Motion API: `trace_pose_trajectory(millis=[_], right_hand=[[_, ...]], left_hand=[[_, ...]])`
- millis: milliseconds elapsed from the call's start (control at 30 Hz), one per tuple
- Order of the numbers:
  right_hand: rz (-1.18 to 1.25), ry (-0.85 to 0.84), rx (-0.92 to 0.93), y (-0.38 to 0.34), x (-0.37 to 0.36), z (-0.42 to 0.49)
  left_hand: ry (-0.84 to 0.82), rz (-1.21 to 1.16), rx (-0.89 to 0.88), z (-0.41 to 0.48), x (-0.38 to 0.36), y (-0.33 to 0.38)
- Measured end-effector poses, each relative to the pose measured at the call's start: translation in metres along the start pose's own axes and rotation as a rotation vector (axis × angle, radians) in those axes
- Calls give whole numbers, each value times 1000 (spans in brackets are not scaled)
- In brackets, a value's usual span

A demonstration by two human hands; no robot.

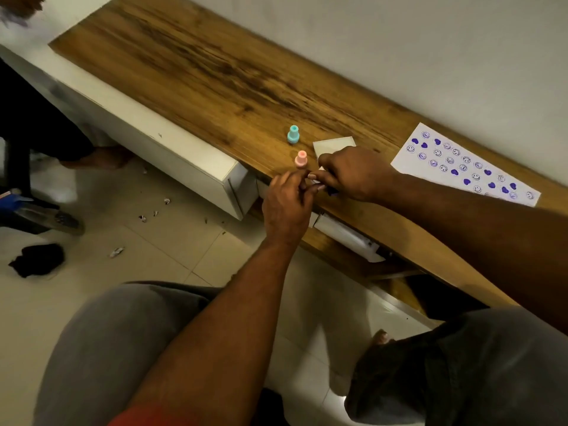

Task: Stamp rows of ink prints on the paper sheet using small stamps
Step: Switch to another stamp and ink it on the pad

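The white paper sheet (467, 167) lies at the right of the wooden desk, covered with rows of purple smiley and heart prints. A teal stamp (293, 134) and a pink stamp (301, 159) stand upright near the desk's front edge. Just right of the pink stamp, my right hand (353, 175) curls its fingers round a small white and dark-blue thing (316, 179), mostly hidden. My left hand (287, 204) reaches from below and pinches the same thing with its fingertips. A flat white square piece (335, 144) lies behind my right hand.
The wooden desk (215, 72) runs along a pale wall. A white drawer unit (184, 167) sits under its left part. On the tiled floor are paper scraps (144, 218), a black cloth (38, 259), and another person's foot (101, 158).
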State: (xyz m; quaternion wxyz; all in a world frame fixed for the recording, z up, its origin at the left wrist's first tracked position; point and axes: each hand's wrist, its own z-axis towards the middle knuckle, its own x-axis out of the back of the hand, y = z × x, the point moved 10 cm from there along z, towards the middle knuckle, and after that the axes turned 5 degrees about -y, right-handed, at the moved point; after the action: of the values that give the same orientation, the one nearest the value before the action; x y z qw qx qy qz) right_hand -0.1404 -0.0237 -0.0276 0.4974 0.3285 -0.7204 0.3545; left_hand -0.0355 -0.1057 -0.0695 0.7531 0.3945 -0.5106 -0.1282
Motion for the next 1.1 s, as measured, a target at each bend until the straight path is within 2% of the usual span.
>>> trace_pose_trajectory(millis=[300, 533, 667, 767, 900, 967, 1100], right_hand=[[-124, 5, 180, -12, -6, -1], [-405, 88, 314, -28, -3, -10], [-282, 67, 199, -11, 4, -10], [-136, 140, 39, 19, 20, -16], [13, 245, -52, 51, 33, -38], [7, 275, -117, 67, 35, -52], [-40, 213, -260, 91, 21, -73]], left_hand=[[-42, 18, -7, 2, 0, -8], [-75, 46, 2, -2, -8, -15], [-53, 53, -5, -5, -8, -17], [-38, 70, 16, -4, -9, -16], [-16, 74, 37, -3, -7, -13], [-7, 72, 51, -5, -4, -13], [29, 68, -27, -6, -1, 4]])
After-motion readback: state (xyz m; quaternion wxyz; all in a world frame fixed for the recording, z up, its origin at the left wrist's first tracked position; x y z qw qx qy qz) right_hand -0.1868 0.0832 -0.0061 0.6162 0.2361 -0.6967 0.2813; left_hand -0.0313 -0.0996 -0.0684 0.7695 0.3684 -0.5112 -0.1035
